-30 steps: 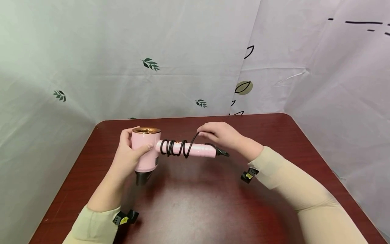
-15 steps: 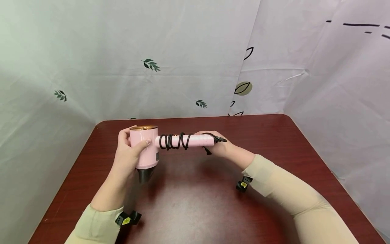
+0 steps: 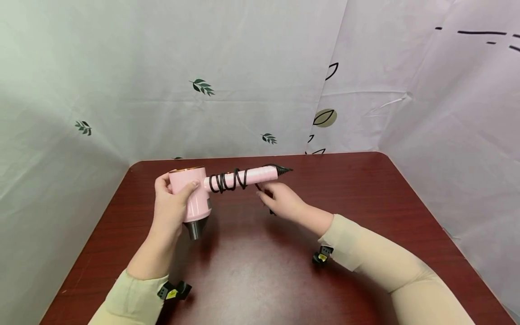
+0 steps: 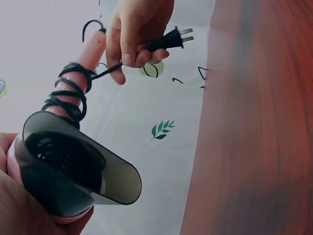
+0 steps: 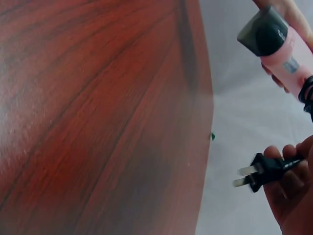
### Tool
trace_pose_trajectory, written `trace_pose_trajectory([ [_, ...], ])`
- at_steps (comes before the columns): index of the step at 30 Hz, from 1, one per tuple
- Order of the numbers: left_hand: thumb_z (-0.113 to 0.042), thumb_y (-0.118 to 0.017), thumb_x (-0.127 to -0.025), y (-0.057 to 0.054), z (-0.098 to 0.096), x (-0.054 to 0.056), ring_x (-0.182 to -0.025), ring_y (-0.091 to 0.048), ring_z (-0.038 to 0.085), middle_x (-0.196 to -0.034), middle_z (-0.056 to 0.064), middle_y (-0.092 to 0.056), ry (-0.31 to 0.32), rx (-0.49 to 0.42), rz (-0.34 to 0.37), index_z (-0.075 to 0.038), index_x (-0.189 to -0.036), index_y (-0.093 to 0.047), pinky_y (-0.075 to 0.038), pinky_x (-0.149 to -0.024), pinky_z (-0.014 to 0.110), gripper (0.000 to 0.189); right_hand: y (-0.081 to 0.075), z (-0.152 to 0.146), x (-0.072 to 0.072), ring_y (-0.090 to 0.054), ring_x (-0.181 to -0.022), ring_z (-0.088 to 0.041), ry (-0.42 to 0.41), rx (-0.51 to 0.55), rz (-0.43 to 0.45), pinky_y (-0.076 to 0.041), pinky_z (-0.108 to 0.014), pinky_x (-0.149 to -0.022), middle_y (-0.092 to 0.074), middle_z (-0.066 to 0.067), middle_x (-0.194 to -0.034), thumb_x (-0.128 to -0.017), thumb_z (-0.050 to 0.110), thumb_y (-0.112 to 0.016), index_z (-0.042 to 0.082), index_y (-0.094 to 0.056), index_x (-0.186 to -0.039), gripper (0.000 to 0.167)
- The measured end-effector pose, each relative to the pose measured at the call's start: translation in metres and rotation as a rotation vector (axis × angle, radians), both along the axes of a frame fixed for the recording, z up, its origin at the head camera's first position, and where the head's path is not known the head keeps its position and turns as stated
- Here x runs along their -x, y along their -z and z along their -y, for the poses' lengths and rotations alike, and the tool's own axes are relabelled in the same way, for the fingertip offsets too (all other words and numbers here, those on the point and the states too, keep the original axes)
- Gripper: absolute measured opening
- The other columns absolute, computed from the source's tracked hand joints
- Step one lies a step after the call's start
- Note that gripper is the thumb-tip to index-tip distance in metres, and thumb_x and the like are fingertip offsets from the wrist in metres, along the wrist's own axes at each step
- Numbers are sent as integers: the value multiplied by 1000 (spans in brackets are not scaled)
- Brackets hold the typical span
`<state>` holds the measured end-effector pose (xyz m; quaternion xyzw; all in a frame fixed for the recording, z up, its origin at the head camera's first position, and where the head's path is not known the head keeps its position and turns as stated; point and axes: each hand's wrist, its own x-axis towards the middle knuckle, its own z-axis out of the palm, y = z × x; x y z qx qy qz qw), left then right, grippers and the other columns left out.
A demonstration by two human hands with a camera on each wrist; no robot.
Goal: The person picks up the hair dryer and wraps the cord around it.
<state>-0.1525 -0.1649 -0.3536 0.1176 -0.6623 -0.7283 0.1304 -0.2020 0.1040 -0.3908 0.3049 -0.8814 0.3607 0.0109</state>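
My left hand (image 3: 169,210) grips the barrel of a pink hair dryer (image 3: 195,198), its dark nozzle (image 3: 196,228) pointing down toward the table. The handle (image 3: 260,174) extends to the right, tilted slightly upward, with a black cord (image 3: 222,182) wound around it in several loops. Below the handle, my right hand (image 3: 282,201) holds the cord's plug end. In the left wrist view the two-prong plug (image 4: 171,39) sticks out from the curled fingers, and a short stretch of cord runs from them to the coils. The right wrist view also shows the plug's metal prongs (image 5: 246,176).
Both hands are above a dark red wooden table (image 3: 260,275). A pale curtain (image 3: 252,76) with leaf prints hangs behind the table and along its sides. A black wrist camera (image 3: 174,291) sits on the left sleeve, another wrist camera (image 3: 322,256) on the right.
The right hand has come from above the handle, behind it, to below it, carrying the cord around. The dryer has tilted, its handle end rising, and shifted slightly left.
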Motion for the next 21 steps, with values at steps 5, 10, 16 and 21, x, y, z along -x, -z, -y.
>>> trace_pose_trajectory([
  [5, -16, -74, -89, 1, 3, 2, -83, -65, 17, -116, 7, -50, -47, 17, 32, -17, -129, -32, -57, -66, 29, 57, -1, 0, -8, -50, -61, -6, 2, -39, -25, -44, -27, -59, -60, 9, -80, -101, 19, -56, 12, -65, -117, 19],
  [10, -18, -74, -89, 2, 3, 2, -82, -65, 16, -117, 8, -50, -38, 36, 42, -16, -130, -31, -57, -66, 29, 60, -2, -3, -14, -48, -59, -7, 25, -23, -49, -43, -27, -57, -57, 8, -74, -101, 19, -57, 12, -66, -113, 17],
  [16, -14, -74, -89, 1, 3, -2, -78, -67, 16, -116, 8, -50, -22, 37, 18, -18, -128, -33, -57, -63, 30, 57, 4, -9, -9, -52, -58, -10, 70, 35, -19, -45, -31, -56, -55, 6, -69, -103, 18, -54, 13, -63, -93, 14],
  [21, -11, -72, -89, -1, 4, -7, -75, -67, 16, -114, 11, -51, 24, 74, 23, -19, -128, -34, -57, -63, 30, 55, 10, -13, 0, -45, -57, -4, 110, 96, -71, -41, -26, -56, -53, 5, -67, -101, 14, -57, 11, -63, -87, 15],
])
